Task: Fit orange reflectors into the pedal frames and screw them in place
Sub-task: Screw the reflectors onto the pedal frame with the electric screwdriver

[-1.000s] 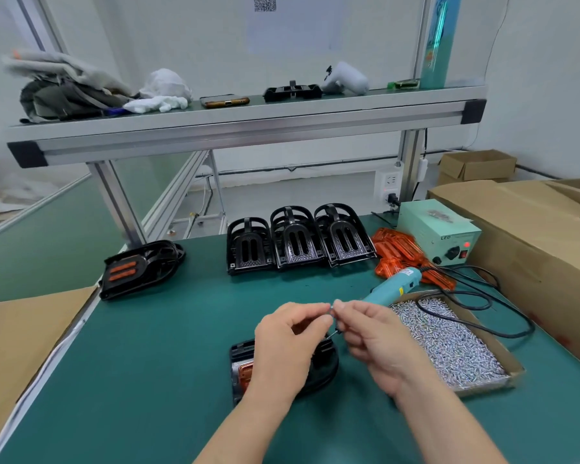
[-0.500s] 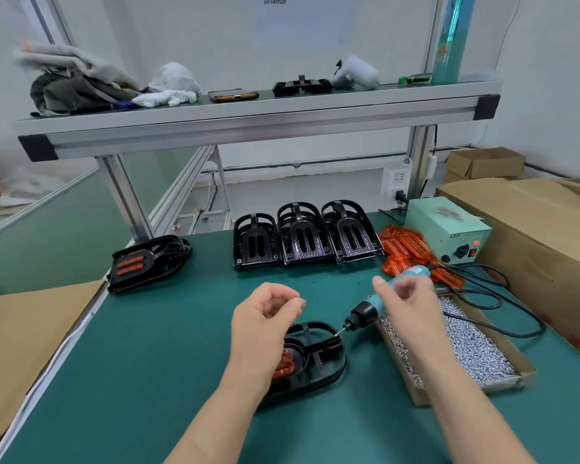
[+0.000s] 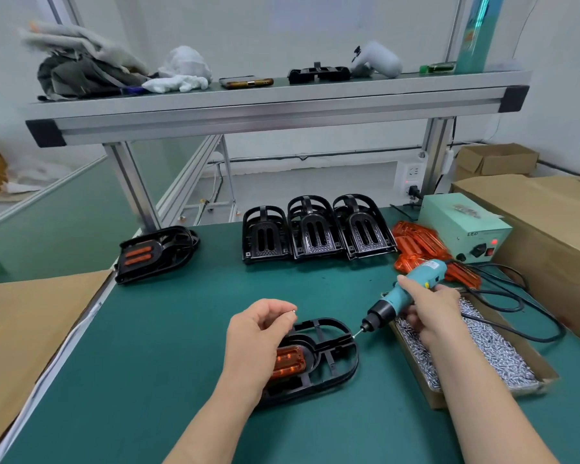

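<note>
A black pedal frame (image 3: 329, 349) lies on the green mat in front of me, with an orange reflector (image 3: 288, 361) seated in its near end. My left hand (image 3: 258, 333) hovers over the frame's left side and pinches a small silver screw (image 3: 294, 310) between thumb and forefinger. To the right, my right hand (image 3: 431, 306) grips a teal electric screwdriver (image 3: 406, 294). Its bit points down-left and ends just off the frame's right edge.
Three empty black frames (image 3: 315, 232) stand in a row at the back. A finished frame (image 3: 154, 254) lies at the left. Loose orange reflectors (image 3: 419, 244) sit by a green power box (image 3: 462, 229). A cardboard tray of screws (image 3: 489, 349) and black cables lie right.
My hands were together over the frame a second ago. The right hand moved away to the right and took up the screwdriver, which now points at the frame. The left hand keeps the screw.
</note>
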Action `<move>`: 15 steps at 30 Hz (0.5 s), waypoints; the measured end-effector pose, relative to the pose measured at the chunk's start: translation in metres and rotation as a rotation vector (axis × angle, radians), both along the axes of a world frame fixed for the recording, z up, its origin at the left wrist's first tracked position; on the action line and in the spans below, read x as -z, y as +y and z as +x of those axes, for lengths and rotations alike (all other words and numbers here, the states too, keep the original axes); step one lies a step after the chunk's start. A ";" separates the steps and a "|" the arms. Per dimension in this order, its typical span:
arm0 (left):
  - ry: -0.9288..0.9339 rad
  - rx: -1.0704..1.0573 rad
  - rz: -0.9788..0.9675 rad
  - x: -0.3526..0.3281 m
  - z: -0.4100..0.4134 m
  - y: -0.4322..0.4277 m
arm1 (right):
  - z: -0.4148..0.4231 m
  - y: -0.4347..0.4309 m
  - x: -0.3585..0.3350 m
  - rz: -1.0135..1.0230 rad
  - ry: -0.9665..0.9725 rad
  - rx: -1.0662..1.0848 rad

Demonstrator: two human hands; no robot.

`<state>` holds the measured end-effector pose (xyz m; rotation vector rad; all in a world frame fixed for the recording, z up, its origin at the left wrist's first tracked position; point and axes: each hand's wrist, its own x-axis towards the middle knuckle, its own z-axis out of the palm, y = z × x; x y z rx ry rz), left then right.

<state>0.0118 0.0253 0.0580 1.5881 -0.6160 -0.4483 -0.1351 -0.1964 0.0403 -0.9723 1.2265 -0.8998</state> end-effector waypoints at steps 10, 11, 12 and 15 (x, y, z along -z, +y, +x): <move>0.051 0.052 0.042 0.009 0.003 0.004 | 0.021 0.043 -0.050 -0.057 -0.630 0.050; 0.052 0.067 0.044 0.010 0.003 0.004 | 0.026 0.049 -0.055 -0.089 -0.662 0.066; 0.053 0.084 0.046 0.010 0.002 0.004 | 0.031 0.054 -0.060 -0.114 -0.691 0.079; 0.071 0.128 0.052 0.011 -0.001 0.005 | 0.046 0.066 -0.073 -0.154 -0.777 0.108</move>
